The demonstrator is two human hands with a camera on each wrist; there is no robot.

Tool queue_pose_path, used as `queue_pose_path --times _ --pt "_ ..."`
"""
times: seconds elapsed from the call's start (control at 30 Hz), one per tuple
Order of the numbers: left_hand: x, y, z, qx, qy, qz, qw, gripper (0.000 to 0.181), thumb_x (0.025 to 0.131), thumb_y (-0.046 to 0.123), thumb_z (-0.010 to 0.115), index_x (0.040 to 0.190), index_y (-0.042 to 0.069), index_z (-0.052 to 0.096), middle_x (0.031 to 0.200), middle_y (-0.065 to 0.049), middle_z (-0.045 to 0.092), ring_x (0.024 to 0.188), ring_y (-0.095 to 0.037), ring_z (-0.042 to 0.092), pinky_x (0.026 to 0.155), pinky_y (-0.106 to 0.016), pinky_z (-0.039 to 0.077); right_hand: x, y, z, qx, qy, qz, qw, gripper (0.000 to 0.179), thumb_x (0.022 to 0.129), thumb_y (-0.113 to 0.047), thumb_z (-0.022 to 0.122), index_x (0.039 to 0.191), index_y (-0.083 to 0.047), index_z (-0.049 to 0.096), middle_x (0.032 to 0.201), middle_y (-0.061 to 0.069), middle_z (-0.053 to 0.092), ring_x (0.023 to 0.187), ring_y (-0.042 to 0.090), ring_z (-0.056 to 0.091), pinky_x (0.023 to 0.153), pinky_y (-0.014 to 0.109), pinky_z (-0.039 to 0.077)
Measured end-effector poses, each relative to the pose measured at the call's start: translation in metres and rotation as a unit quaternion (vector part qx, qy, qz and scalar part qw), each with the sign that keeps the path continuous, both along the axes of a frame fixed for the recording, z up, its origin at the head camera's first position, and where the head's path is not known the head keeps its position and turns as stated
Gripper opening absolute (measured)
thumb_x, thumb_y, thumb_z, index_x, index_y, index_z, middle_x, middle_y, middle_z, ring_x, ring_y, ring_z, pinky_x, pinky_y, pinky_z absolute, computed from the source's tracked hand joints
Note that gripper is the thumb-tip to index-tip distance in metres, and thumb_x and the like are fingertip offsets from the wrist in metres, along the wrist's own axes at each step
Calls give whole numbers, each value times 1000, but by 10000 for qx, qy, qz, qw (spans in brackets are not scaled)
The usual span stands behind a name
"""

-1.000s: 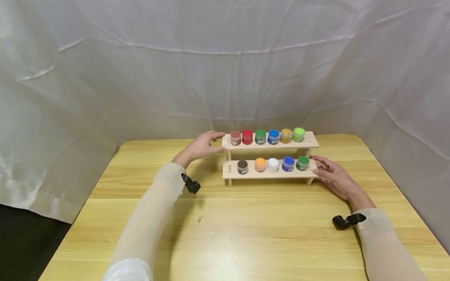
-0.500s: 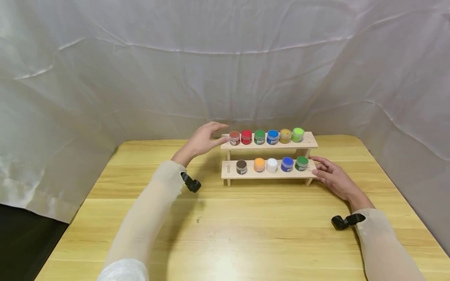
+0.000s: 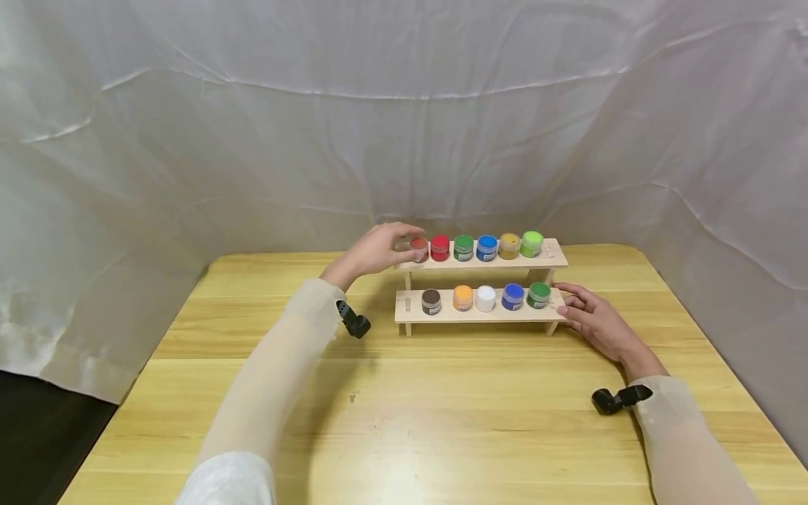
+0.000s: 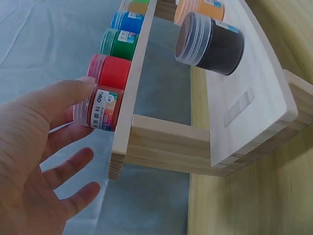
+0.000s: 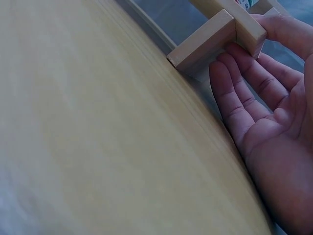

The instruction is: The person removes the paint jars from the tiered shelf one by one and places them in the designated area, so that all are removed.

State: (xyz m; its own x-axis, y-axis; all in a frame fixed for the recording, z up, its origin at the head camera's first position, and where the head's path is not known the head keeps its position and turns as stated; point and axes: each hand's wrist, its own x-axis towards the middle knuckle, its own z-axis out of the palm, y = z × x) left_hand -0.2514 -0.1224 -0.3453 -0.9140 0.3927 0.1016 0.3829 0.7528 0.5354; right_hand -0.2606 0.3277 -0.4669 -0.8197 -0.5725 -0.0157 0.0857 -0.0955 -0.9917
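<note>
A two-tier wooden rack (image 3: 480, 315) bears small paint jars on both shelves. At the left end of the upper shelf, my left hand (image 3: 376, 247) has thumb and forefinger around the reddish-brown paint jar (image 4: 103, 108), which stands on the shelf; the other fingers (image 4: 80, 198) are spread apart from it. A red paint jar (image 4: 113, 71) stands right beside it. My right hand (image 3: 600, 324) grips the right end of the lower shelf, its thumb (image 5: 283, 32) at the board and its fingers (image 5: 234, 93) beneath, close to the tabletop.
The upper shelf also holds green, blue, ochre and light green (image 3: 532, 243) jars. Below stand dark brown (image 3: 431, 301), orange, white, blue and green jars. The wooden table (image 3: 404, 421) lies in front, with a grey cloth (image 3: 391, 140) hanging behind.
My left hand has left the upper shelf's left end and moved right onto the reddish-brown paint jar. The right hand stays at the lower shelf's end.
</note>
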Motion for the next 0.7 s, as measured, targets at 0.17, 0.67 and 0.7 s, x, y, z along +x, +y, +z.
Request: queue_pose_path --times 0.17,0.67,0.7 --pt "-3 0 -5 103 -105 -105 9998 47 94 30 68 136 11 58 122 -2 64 116 -17 56 101 -36 42 1 0 0 33 -15 -30 10000 55 99 1 53 149 -1 31 105 5 57 101 10 60 85 24 52" --pt "2 -6 0 485 -423 191 9977 49 92 27 71 135 8 57 125 -7 62 114 -21 59 98 -38 45 -4 -5 2 22 79 26 10000 56 99 2 51 150 2 28 106 5 59 101 11 61 87 23 52" --pt "4 -6 0 476 -379 252 9978 49 91 28 71 134 8 58 125 -7 62 114 -21 58 99 -38 45 -4 -5 2 22 75 35 10000 56 99 2 51 150 2 27 106 5 59 101 11 61 86 23 52"
